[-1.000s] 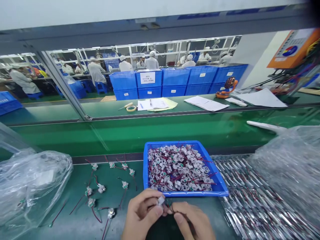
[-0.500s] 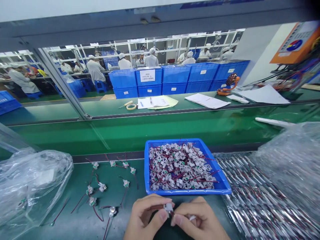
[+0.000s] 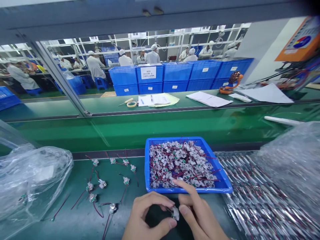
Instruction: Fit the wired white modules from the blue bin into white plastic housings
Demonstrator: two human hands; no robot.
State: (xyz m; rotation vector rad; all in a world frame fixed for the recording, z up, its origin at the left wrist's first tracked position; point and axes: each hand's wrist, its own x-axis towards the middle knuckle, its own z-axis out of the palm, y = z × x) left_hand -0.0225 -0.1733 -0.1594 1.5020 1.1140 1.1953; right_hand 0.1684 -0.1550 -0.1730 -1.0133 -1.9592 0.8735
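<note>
The left hand (image 3: pixel 147 213) and the right hand (image 3: pixel 200 213) were close together at the near edge of the green bench (image 3: pixel 62 206). Both curled around a small white wired part (image 3: pixel 175 213) that sat between them, but it was hard to tell which hand really gripped it. One long right finger (image 3: pixel 186 190) reached up over the rim of the blue tray (image 3: pixel 190 190), which was full of more white parts with red wires (image 3: pixel 181 163). To the left, some wired parts (image 3: pixel 101 184) lay apart on the bench, near a clear plastic bag (image 3: pixel 30 180). To the right was a shiny heap of silver strips (image 3: pixel 246 196). Far away, past the glass, stood blue crates (image 3: pixel 175 75) and people in white (image 3: pixel 153 56).
</note>
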